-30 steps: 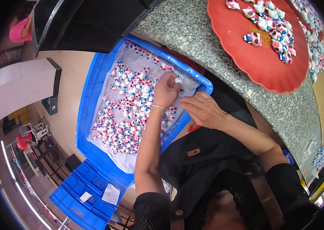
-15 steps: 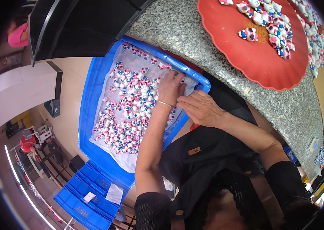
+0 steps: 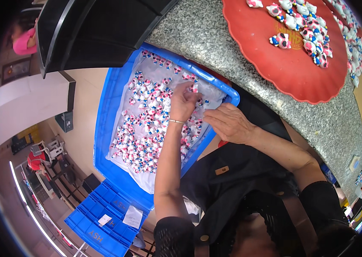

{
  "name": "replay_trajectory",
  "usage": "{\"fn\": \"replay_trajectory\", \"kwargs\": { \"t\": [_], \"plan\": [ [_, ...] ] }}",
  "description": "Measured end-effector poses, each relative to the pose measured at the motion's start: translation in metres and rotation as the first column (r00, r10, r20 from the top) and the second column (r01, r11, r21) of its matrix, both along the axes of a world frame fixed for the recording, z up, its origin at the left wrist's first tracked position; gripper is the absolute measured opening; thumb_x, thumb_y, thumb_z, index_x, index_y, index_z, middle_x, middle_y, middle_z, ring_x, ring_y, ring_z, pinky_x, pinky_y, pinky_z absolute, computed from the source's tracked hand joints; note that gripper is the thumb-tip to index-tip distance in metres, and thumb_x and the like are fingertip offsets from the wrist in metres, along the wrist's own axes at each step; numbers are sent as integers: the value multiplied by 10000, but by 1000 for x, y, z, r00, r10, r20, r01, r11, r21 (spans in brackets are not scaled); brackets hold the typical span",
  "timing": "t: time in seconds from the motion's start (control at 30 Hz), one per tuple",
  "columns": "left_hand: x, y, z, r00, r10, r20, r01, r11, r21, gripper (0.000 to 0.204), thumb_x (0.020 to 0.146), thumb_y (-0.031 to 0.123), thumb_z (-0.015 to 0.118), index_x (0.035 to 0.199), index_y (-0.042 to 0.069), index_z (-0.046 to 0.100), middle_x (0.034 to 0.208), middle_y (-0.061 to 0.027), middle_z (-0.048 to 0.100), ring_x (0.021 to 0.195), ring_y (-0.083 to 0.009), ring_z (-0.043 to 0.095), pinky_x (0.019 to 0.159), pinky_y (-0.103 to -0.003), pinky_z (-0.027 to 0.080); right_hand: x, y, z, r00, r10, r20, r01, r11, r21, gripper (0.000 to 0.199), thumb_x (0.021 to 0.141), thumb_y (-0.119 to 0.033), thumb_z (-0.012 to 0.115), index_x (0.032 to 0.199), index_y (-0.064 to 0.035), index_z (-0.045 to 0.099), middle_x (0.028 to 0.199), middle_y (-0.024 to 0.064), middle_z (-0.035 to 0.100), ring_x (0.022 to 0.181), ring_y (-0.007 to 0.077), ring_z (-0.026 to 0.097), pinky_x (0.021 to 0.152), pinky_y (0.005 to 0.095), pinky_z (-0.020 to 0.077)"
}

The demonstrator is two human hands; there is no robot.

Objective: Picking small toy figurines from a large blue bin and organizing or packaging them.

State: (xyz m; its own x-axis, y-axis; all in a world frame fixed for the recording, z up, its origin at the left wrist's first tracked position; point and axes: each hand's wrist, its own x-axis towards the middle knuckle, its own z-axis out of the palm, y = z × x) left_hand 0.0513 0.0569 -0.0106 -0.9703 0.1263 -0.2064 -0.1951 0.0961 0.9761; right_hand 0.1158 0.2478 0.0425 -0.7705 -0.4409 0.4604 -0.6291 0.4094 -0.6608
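My left hand [image 3: 183,103] reaches over the blue bin [image 3: 104,124], its fingers curled around a small pink-and-white cat figurine [image 3: 195,88] at the fingertips; the hand partly hides the grip. My right hand [image 3: 231,123] is at the bin's near right corner, with thumb and fingers pinched together on the edge of the whitish plastic liner [image 3: 146,182]. The fingertips of that hand are partly hidden. Many small cat figurines [image 3: 140,143] in white, pink and blue lie on the liner, densest toward the lower left.
A red scalloped plate [image 3: 258,51] bearing several figurines stands on the grey granite counter [image 3: 189,25]. More figurines [image 3: 358,58] lie beyond the plate. A black bin [image 3: 95,34] overhangs the upper left. Folded blue crates [image 3: 99,218] are below the bin. A person in pink [image 3: 26,43] is far left.
My left hand has moved a little left, away from my right hand, and a figurine shows at its fingertips. My right hand stays at the bin's corner. The whole view has shifted slightly.
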Motion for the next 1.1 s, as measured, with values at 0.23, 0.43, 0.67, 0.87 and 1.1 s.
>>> {"fn": "replay_trajectory", "kwargs": {
  "t": [0.23, 0.43, 0.67, 0.87, 1.1],
  "plan": [
    [-6, 15, -4, 922, -233, -310, -54, 715, -697, 287, 752, 177, 767, 980, 39, 659, 858, -92, 615, 753, -247, 648, 642, -352, 515, 0, -1, -1, 1000, 11, 3, -11, 1000, 20, 284, 729, -40, 690, 1011, -34, 666, 1053, 83, 618, 828, 222, 591, 779, 347, 439],
    [-12, 31, 0, 883, -324, -341, -106, 569, -816, 352, 715, 270, 777, 941, 49, 623, 873, -125, 584, 794, -331, 596, 662, -415, 494, 1, -1, -3, 1000, 5, -4, -5, 1000, 23, 284, 728, -44, 695, 1011, -32, 668, 1050, 84, 618, 823, 224, 589, 778, 348, 440],
    [-11, 19, -4, 810, -371, -453, -56, 720, -691, 252, 760, 164, 733, 948, 61, 601, 866, -127, 570, 793, -338, 584, 671, -423, 483, 1, 0, -2, 1000, 1, 8, -2, 999, 45, 277, 725, -62, 657, 996, -8, 644, 1051, 90, 598, 870, 221, 582, 790, 349, 427],
    [-26, 2, -5, 822, -179, -541, -293, 682, -670, 201, 787, 46, 665, 978, 73, 607, 932, -117, 600, 834, -318, 609, 679, -387, 491, 1, 0, -2, 1000, -16, 15, 16, 999, 28, 296, 709, -30, 686, 1004, -28, 661, 1031, 82, 627, 805, 224, 593, 760, 344, 441],
    [-34, 4, -13, 831, -249, -498, -318, 522, -791, 229, 779, 131, 696, 984, 106, 598, 939, -110, 597, 788, -308, 614, 649, -397, 510, 2, 0, -2, 1000, 17, 21, -19, 998, 60, 325, 713, -48, 685, 1033, -6, 641, 1080, 96, 603, 850, 222, 587, 784, 343, 427]
  ]
}}
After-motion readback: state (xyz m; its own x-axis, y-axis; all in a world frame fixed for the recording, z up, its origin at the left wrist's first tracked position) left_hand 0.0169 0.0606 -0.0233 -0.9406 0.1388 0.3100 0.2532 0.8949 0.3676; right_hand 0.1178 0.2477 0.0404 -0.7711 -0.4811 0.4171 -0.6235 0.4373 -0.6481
